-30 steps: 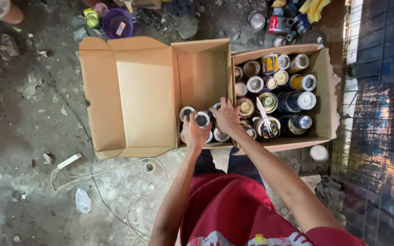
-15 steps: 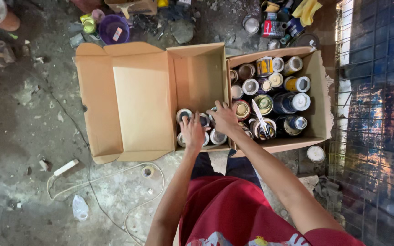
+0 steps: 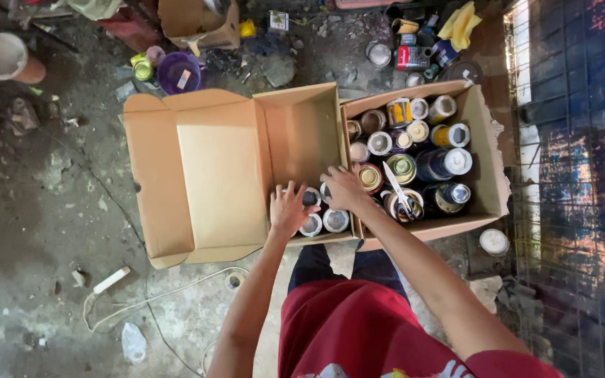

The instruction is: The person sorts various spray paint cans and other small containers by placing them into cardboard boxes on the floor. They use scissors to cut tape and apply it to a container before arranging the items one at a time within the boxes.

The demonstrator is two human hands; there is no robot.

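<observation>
Brown corrugated cardboard forms two open boxes set side by side on a stained concrete floor [image 3: 50,210]. The left box [image 3: 225,175] is seen with its flaps folded out; its interior is mostly bare, and a small cluster of spray cans [image 3: 323,213] stands upright in its near right corner, caps upward. The right box [image 3: 484,154] is packed with upright spray cans and tins [image 3: 421,150] of mixed colours, and a pair of scissors [image 3: 400,196] is laid across the cans at its near edge.

The left hand [image 3: 288,208] is spread flat with the fingers splayed, resting on the tops of the cans in the left box; nothing is enclosed by it. The right hand [image 3: 344,187] is placed palm down on the same cluster, close against the wall shared by the two boxes, fingers loosely curved over a can top. Whether a can is actually gripped cannot be told from this view.

A single white-capped can [image 3: 494,241] stands on the floor just outside the right box. A purple tub [image 3: 178,72] and a smaller cardboard box [image 3: 201,24] are seen beyond the left box. A white cable [image 3: 148,297] lies on the floor near the person's red garment [image 3: 358,329].
</observation>
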